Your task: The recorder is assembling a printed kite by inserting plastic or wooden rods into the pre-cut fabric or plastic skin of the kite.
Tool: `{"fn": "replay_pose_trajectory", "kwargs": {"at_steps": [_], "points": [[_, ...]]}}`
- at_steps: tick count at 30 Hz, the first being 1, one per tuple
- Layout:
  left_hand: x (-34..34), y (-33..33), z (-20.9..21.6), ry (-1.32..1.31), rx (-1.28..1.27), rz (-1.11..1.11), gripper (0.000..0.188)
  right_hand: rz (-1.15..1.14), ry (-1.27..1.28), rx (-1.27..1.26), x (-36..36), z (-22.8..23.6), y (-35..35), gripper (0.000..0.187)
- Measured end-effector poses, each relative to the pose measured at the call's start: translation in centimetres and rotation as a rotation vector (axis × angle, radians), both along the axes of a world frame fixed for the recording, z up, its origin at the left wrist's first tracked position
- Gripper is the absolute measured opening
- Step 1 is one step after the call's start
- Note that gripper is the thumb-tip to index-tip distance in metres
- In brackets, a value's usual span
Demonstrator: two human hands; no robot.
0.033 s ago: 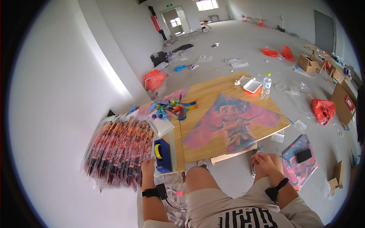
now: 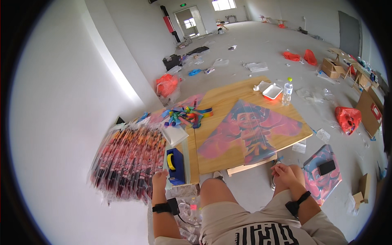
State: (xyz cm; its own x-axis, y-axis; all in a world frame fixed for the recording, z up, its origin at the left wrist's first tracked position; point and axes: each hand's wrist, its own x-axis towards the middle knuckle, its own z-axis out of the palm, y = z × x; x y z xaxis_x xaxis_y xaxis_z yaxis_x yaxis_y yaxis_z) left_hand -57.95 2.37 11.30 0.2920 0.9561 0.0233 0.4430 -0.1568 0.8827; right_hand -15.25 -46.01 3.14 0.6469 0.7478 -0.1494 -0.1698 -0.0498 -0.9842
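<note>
Head view: a shallow white tray with a red-orange outer wall (image 2: 271,97) stands near the far edge of the pale wooden worktop (image 2: 216,94), close to a clear plastic bottle with a yellow-green cap (image 2: 287,94); its liquid level cannot be made out. Transparent plastic sleeves (image 2: 126,163) at left enclose folded sheets printed in red, orange and black, and a blue boxy tape dispenser (image 2: 177,171) carries a yellow ring-shaped roll (image 2: 170,161). On the floor at right, a knotted red plastic bag (image 2: 348,120) has contents too indistinct to identify. The left hand (image 2: 160,179) lies just beside the dispenser's near left side and the sleeves' right border; its fingers are curled, but whether they grip anything cannot be told. The right hand (image 2: 284,174) lies over the right knee, fingers bent inward, their closure likewise uncertain. Beyond it, a translucent triangular kite with a cartoon figure (image 2: 248,130) lies flat, apart from both hands, its lower tip near the worktop's front edge and its right corner near the right edge. Bare wood separates the kite from a heap of multicoloured ribbons (image 2: 183,116), and grey floor (image 2: 245,185) extends between the knees.
</note>
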Motion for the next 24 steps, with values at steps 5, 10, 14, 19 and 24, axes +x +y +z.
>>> {"fn": "replay_pose_trajectory", "kwargs": {"at_steps": [5,10,14,19,24], "points": [[-2.7,-4.9,-0.2,-0.175,-0.536,0.075,0.027,-0.004,0.015,0.017,0.6,-1.1,-0.3,0.021],[-3.4,-5.6,-4.6,-0.239,-0.558,0.091,0.029,0.006,0.027,0.011,0.8,-0.8,0.2,0.021],[-2.1,-4.2,-8.6,-0.122,-0.407,0.027,0.027,0.035,-0.074,-0.075,1.0,-0.1,-0.7,0.021],[-7.7,-1.0,-15.3,0.582,0.305,-0.08,0.021,0.342,-0.09,0.381,-1.9,9.1,0.0,0.047],[-4.7,-7.6,-7.6,0.083,-0.026,-0.06,0.02,1.064,-0.015,1.424,-9.3,28.1,0.8,0.058]]}}
